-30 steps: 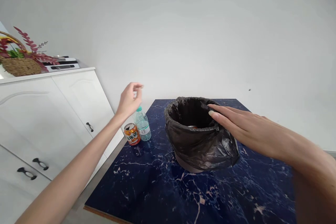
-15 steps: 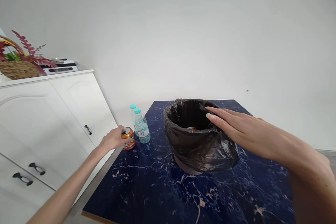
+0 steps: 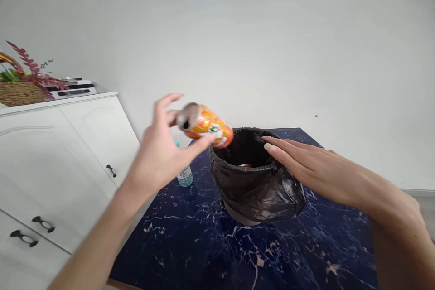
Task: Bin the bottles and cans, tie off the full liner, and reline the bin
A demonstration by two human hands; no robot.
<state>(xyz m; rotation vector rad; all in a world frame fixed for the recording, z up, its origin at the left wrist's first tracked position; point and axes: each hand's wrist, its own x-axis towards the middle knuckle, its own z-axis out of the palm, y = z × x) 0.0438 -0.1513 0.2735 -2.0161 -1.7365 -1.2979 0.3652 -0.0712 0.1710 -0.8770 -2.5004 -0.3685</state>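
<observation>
My left hand holds an orange drink can between thumb and fingers, its index finger lifted off. The can is tilted, with its opened top toward my hand and its base at the left rim of a bin lined with a black plastic bag. Inside the bin, the top of another can shows. My right hand lies over the bin's right rim, fingers stretched out and touching the bag. Behind my left hand stands a clear water bottle, mostly hidden.
The bin stands on a dark blue marbled table. To the left is a white cabinet with black handles, topped by a wicker basket of artificial plants and a white-and-black device. A white wall rises behind the table.
My left hand has lifted the orange can from beside the bottles and carried it right to the bin, tilting it. My right hand stays on the rim. The bottles are now largely covered.
</observation>
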